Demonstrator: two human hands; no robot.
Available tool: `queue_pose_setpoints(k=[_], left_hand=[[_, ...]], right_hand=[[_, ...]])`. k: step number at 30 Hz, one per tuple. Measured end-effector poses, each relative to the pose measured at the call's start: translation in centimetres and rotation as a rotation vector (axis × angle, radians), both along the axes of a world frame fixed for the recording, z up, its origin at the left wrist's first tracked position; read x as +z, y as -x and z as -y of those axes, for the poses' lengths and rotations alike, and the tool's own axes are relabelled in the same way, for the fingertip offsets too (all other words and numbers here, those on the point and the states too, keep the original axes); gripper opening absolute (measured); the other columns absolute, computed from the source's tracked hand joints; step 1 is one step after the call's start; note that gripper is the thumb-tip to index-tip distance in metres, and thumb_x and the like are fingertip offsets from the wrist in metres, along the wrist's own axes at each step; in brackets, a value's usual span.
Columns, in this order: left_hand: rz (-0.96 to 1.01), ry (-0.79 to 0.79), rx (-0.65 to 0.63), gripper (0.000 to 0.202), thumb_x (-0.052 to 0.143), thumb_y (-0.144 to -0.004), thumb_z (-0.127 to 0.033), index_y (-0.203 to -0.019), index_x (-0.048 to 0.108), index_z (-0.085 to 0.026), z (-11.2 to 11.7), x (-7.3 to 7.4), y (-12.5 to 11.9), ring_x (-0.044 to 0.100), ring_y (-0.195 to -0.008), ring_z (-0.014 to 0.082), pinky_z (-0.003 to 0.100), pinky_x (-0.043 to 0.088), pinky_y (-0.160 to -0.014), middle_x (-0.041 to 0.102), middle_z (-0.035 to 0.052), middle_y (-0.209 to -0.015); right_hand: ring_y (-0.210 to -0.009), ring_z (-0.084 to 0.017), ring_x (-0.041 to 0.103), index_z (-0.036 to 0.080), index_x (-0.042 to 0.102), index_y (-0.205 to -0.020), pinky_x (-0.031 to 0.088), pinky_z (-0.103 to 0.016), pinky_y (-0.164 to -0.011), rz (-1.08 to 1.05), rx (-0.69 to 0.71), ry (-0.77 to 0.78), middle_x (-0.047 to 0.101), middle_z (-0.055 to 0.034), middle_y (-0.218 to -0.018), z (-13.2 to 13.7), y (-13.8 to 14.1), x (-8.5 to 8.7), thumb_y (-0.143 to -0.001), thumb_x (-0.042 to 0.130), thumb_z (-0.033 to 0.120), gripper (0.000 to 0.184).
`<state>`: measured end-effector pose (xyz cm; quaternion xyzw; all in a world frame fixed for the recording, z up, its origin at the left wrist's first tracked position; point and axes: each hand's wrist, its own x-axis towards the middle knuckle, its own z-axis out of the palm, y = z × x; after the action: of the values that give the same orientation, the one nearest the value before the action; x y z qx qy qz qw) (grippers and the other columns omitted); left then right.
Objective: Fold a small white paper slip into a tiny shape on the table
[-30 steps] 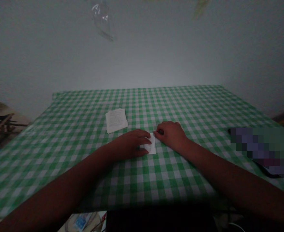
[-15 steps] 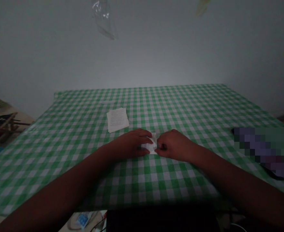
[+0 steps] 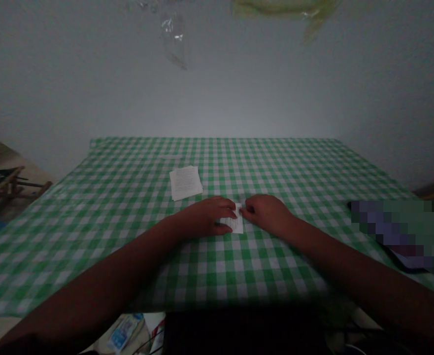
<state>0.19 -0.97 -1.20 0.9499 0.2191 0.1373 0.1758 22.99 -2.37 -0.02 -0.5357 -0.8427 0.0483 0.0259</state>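
Note:
A small piece of printed paper lies on the checked cloth between my hands; it looks folded, but most of it is covered. My left hand rests over its left part, thumb and fingers spread apart and pressing it against the table. At the paper's upper right edge, my right hand is closed, with thumb and curled forefinger at the margin. Behind my left hand sits a loose stack of printed sheets, slightly fanned.
A green and white checked tablecloth covers the table up to the wall. On the right lies a dark-edged flat object, its surface blurred out. Clear plastic and a yellowish strip hang on the wall.
My right hand has slid from the paper's lower right side up toward its upper right corner, baring the lower corner. My left hand stays on the paper. The view has tilted slightly upward.

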Motion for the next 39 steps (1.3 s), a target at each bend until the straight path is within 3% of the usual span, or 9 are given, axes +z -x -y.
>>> queue_pose_setpoints(k=[13, 29, 39], left_hand=[[0.003, 0.003, -0.026, 0.032, 0.070, -0.088, -0.032, -0.117, 0.068, -0.019, -0.4, -0.3, 0.1, 0.055, -0.123, 0.0251, 0.042, 0.043, -0.107, 0.061, 0.0123, -0.131], [0.018, 0.032, -0.017, 0.032, 0.071, -0.087, -0.032, -0.116, 0.067, -0.021, 0.0, 0.1, 0.0, 0.055, -0.123, 0.0248, 0.041, 0.042, -0.107, 0.061, 0.0104, -0.130], [0.015, 0.056, 0.003, 0.031, 0.073, -0.086, -0.035, -0.113, 0.069, -0.022, -0.1, 0.0, -0.3, 0.056, -0.120, 0.0251, 0.042, 0.043, -0.106, 0.061, 0.0091, -0.129]], right_hand=[[-0.074, -0.021, 0.063, 0.017, 0.070, -0.083, 0.032, -0.030, -0.056, 0.071, -0.048, 0.011, 0.071, -0.0102, -0.084, -0.6, 0.7, 0.3, -0.097, 0.046, 0.035, 0.033], [-0.053, -0.011, 0.047, 0.020, 0.062, -0.061, 0.025, -0.029, -0.054, -0.070, 0.161, 0.211, 0.060, 0.0021, -0.060, 1.7, -0.7, 1.0, -0.087, 0.061, 0.033, 0.029], [-0.057, -0.014, 0.049, 0.022, 0.065, -0.067, 0.025, -0.031, -0.054, -0.102, -0.006, 0.120, 0.062, -0.0005, -0.064, 0.2, -0.4, -0.7, -0.089, 0.058, 0.040, 0.029]])
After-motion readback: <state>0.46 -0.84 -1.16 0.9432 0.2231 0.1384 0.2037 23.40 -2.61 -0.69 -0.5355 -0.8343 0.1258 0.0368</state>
